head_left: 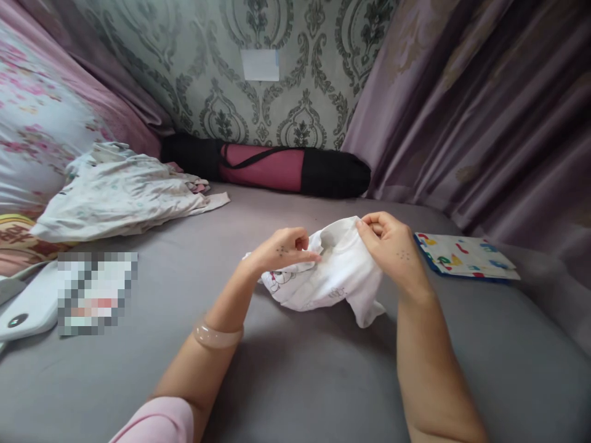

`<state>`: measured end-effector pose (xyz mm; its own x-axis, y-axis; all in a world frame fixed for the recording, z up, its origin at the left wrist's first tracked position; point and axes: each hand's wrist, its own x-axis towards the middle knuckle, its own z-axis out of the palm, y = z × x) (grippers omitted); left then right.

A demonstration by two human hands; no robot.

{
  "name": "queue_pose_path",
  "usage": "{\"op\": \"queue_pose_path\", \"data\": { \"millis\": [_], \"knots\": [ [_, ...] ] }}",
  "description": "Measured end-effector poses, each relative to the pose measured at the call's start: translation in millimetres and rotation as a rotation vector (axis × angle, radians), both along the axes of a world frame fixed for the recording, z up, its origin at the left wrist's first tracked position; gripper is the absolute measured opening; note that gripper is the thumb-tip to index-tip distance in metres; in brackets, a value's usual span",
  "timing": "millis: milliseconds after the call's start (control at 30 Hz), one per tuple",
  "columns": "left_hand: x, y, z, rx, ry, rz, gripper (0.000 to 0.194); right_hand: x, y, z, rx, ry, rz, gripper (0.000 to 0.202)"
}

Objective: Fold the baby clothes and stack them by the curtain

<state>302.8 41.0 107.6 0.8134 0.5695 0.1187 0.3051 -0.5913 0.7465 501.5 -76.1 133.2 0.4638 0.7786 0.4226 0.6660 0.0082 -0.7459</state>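
A white printed cloth garment [332, 277] hangs bunched between my hands, just over the grey sheet [295, 381]. My right hand [390, 246] pinches its upper right edge between thumb and curled fingers. At the garment's left side is my left hand [284, 249], its fingers bent round and the thumb stretched across a fold of the cloth. The garment's opening faces up between the two hands, and a loose end droops at the lower right.
A black and pink long bag [263, 167] lies along the wall. Rumpled pale clothing [115, 191] sits at the left, behind a white object [32, 304]. On the right rests a folded, colourfully printed item [464, 255], near the purple curtain [415, 104].
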Motion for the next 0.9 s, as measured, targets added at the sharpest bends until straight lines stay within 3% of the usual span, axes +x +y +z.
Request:
{"op": "queue_pose_path", "data": {
  "millis": [133,267,633,900],
  "knots": [
    [11,-8,-10.5,0.198,0.073,0.014,0.039,2,1,-1.0,0.034,0.022,0.0,0.026],
    [17,-5,-24.0,0.306,0.058,0.076,0.018,6,2,-2.4,0.051,0.043,-0.012,0.029],
    [0,11,-13.7,0.101,-0.232,0.257,0.009,17,4,-6.5,0.034,0.026,-0.046,0.026],
    [-3,16,-12.3,0.098,-0.22,0.366,0.021,17,4,-5.0,-0.017,0.015,-0.051,0.025]
  ]
}}
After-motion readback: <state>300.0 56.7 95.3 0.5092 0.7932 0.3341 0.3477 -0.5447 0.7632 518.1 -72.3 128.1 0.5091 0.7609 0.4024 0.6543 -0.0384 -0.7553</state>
